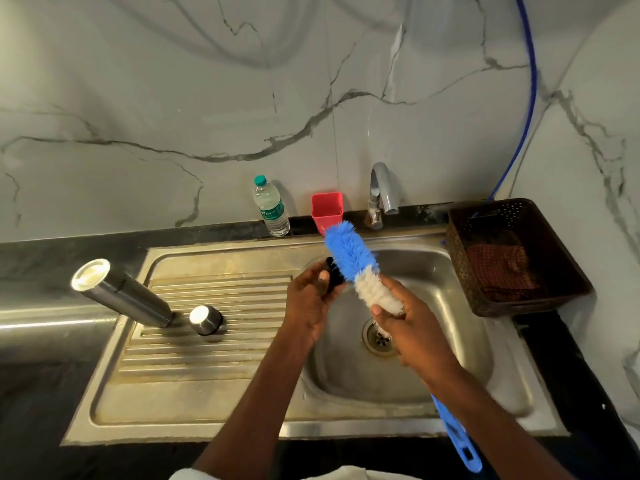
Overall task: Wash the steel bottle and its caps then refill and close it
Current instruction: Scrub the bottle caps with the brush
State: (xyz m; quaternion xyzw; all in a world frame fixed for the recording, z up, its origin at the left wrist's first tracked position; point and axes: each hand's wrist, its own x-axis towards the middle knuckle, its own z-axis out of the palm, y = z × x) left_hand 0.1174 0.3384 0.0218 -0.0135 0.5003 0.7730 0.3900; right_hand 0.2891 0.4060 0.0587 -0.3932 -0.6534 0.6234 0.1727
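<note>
Right hand point(408, 327) gripping brush point(349, 252), left hand point(308, 299) pinching half-hidden black cap point(333, 271)

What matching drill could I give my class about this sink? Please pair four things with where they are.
Things:
1. steel bottle
2. steel cap
3. black cap
4. cloth

Places:
A. in the brown basket
B. held in the left hand
C. upside down on the drainboard
D. on the drainboard, just right of the bottle

Pairs: 1-C, 2-D, 3-B, 4-A
</note>
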